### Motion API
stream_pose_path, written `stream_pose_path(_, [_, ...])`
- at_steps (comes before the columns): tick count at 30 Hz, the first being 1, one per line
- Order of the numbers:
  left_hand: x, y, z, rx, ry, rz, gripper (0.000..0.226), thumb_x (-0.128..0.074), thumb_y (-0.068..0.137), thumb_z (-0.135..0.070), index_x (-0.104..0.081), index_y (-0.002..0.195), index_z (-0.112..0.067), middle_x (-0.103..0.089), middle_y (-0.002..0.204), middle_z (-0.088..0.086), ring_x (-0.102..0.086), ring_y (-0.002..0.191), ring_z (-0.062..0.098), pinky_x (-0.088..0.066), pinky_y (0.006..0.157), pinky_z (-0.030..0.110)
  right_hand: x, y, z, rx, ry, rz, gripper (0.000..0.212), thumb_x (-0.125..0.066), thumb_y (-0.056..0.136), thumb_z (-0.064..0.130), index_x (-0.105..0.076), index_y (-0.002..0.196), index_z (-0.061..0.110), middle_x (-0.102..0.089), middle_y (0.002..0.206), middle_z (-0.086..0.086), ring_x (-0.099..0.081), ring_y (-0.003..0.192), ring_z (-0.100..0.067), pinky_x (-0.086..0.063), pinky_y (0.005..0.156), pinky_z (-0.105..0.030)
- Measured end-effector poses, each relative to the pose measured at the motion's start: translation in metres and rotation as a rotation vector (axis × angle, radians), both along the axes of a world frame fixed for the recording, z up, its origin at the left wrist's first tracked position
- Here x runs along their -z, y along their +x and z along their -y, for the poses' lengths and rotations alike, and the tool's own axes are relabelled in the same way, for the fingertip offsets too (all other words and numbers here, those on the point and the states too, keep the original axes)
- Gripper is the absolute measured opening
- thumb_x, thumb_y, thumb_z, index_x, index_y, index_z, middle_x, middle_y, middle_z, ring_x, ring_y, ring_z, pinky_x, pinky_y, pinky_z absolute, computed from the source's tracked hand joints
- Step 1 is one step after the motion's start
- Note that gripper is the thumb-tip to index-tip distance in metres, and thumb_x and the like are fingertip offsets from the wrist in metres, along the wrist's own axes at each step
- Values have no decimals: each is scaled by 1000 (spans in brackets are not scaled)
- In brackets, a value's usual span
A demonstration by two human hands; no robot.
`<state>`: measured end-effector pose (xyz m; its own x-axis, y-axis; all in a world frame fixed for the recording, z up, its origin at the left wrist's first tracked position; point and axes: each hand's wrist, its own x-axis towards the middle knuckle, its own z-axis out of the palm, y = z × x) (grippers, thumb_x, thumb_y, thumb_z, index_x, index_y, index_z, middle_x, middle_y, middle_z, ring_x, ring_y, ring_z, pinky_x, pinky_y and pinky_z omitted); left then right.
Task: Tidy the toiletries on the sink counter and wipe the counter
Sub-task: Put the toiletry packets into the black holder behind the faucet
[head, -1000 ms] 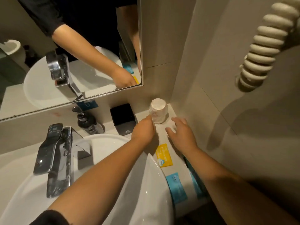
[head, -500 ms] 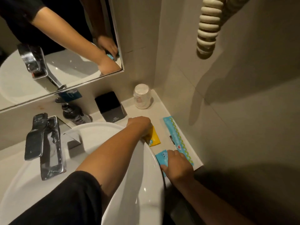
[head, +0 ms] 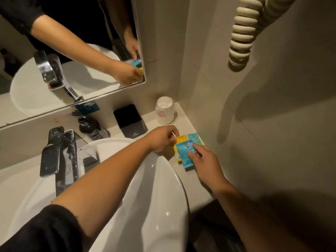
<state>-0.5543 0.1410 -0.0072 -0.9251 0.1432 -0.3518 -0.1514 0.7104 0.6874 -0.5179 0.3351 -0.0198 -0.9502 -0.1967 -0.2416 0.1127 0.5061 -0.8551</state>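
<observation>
My right hand (head: 205, 160) pinches a small blue sachet (head: 185, 153) and holds it over a yellow sachet (head: 179, 140) on the narrow counter (head: 183, 117) right of the basin. My left hand (head: 161, 140) is closed on the yellow sachet's left edge. A long blue packet (head: 197, 138) lies behind them against the wall. An upturned wrapped paper cup (head: 165, 110) stands in the back corner.
A black box (head: 130, 120) and a dark pump bottle (head: 90, 127) stand behind the white basin (head: 163, 197). The chrome tap (head: 58, 151) is at the left. A coiled hairdryer cord (head: 243, 31) hangs on the right wall. The mirror (head: 72, 51) is above.
My right hand lifted the small blue sachet from the counter's front edge and carried it back onto the yellow sachet. My left hand stays on the yellow sachet.
</observation>
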Motion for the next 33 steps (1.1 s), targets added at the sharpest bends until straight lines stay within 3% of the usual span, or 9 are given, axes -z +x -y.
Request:
stream_pose_path(3, [-13,15,5,-142,261,54,13,-53,96,-13,-63,104,-13,-68,90,4,-61,72,11,-53,69,25,-6,-7,9,-14,-17,-30,40,-58,94,17,-54,133,8,-54,121,-4,-56,108,-14,-46,91,-23])
stream_pose_path(9, [-35,41,16,-210,380,66,20,-50,98,-23,-69,101,-20,-71,95,0,-66,84,13,-57,80,31,-14,-8,23,-70,-22,-34,40,-56,94,24,-54,133,14,-58,120,-7,-60,106,-19,-53,92,-35])
stream_pose_path(14, [-47,48,18,-180,107,-114,18,-59,93,-23,-68,107,-19,-70,99,-3,-63,85,11,-52,79,31,-26,-12,35,-105,-24,-44,38,-59,93,25,-56,130,18,-59,114,-2,-62,101,-17,-54,81,-24])
stream_pose_path(18, [-64,49,27,-176,-90,-220,22,-56,94,-21,-67,112,-17,-71,104,1,-63,92,17,-49,79,31,-51,-29,51,-177,-25,-88,38,-61,91,23,-56,129,22,-54,113,3,-59,97,-15,-57,85,-34])
stream_pose_path(22, [-90,45,48,-235,-216,-305,22,-56,94,-22,-67,113,-17,-71,105,3,-63,94,19,-49,81,33,-82,-64,80,-315,-68,-133,21,-62,89,19,-68,109,21,-67,102,0,-62,87,-12,-53,76,-24])
stream_pose_path(24, [-98,41,62,-360,-224,-355,21,-58,93,-22,-68,110,-18,-72,104,2,-64,93,19,-51,82,36,-93,-79,103,-367,-60,-175,12,-63,89,20,-71,97,19,-69,92,1,-61,78,-9,-48,68,-20])
stream_pose_path(26, [-97,38,75,-600,-171,-404,19,-60,91,-22,-68,108,-19,-72,102,-2,-64,93,15,-51,84,32,-97,-92,129,-412,-50,-214,9,-63,88,22,-71,92,20,-69,86,2,-60,75,-9,-47,66,-24])
stream_pose_path(29, [-81,32,90,-975,3,-399,13,-63,89,-21,-69,100,-18,-69,94,-3,-63,90,14,-46,78,26,-90,-103,166,-437,-42,-208,9,-63,89,23,-70,92,20,-68,86,2,-59,75,-9,-45,64,-26])
stream_pose_path(33, [-50,22,100,-1227,75,-342,8,-62,90,-19,-68,94,-16,-66,87,-1,-63,86,17,-39,70,24,-65,-106,200,-444,48,-252,12,-60,89,22,-71,91,18,-72,92,-2,-63,81,-16,-49,69,-29])
